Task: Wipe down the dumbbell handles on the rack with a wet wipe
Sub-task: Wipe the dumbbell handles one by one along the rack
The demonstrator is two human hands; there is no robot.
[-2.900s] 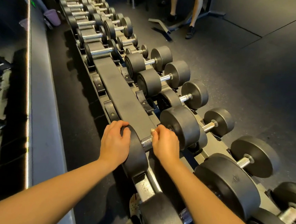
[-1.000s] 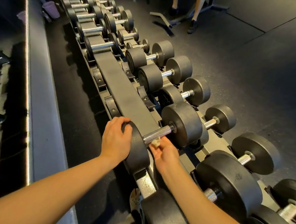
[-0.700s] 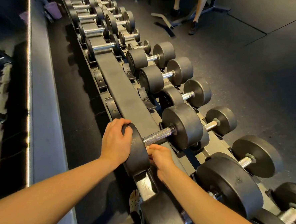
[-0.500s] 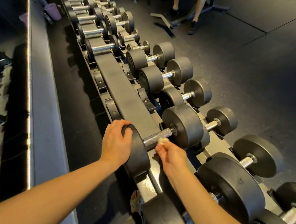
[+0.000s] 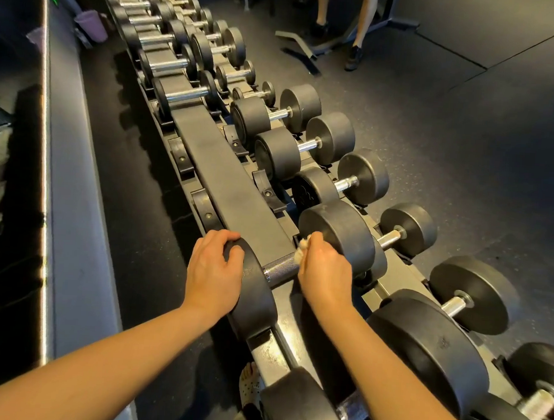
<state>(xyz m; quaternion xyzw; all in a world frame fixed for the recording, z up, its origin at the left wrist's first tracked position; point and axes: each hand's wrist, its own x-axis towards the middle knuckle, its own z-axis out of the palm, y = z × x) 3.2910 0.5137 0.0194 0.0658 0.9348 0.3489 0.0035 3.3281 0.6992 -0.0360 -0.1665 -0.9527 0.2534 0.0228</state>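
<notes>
One wet wipe, a small wad, is pinched in the curled fingers of the right grip. It is pressed on the far end of the knurled handle of one dumbbell on the upper tier of the rack. The left grip is clamped over that dumbbell's near head; the other dumbbells along both tiers are too many and too blurred to count.
</notes>
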